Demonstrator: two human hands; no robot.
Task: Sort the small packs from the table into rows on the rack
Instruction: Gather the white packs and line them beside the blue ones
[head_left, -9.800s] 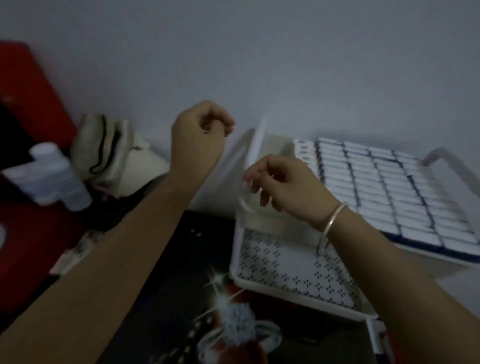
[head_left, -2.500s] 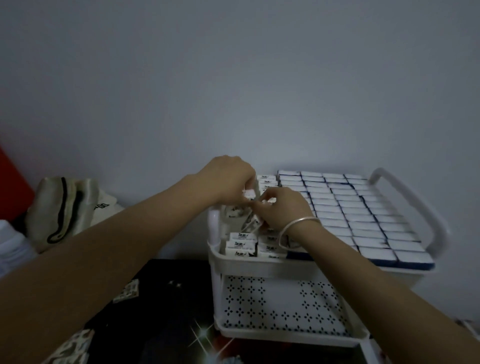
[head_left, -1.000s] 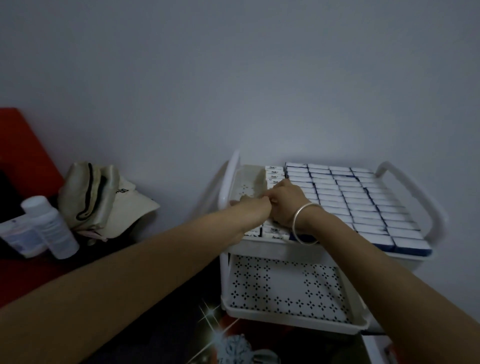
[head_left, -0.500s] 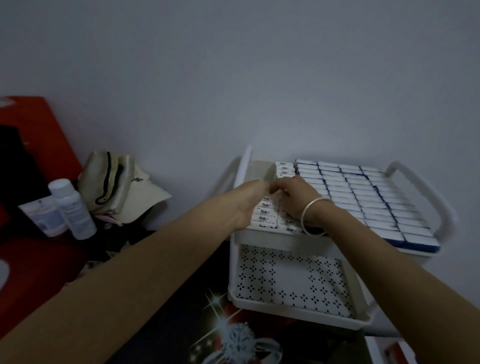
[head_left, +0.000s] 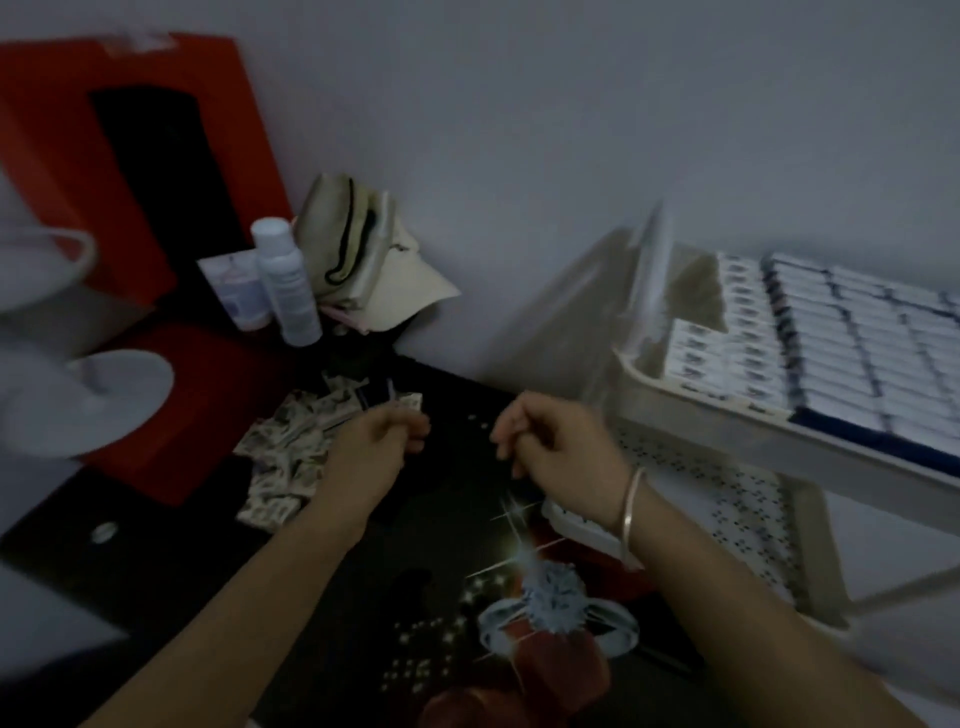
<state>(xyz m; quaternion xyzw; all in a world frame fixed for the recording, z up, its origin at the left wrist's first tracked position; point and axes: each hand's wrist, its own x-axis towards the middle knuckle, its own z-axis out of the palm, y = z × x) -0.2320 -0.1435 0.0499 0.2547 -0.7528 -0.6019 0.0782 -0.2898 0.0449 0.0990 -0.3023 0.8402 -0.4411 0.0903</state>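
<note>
Colours and patterns, dim light, frame blurred.
Rack (head_left: 691, 415) white, lower shelf dotted with small dark motifs; packs in rows (head_left: 810, 343) white with dark blue edges. Table (head_left: 426, 597) black, sparkling ring print. Box (head_left: 104, 156) red. Cap (head_left: 358, 254) cream, black stripe. Bottle (head_left: 288, 283) white.

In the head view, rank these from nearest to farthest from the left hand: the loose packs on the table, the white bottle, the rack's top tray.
From the left hand:
1. Loose packs, just to its left on the table.
2. White bottle, behind it by the red box.
3. Top tray, far right, past the right hand.
</note>
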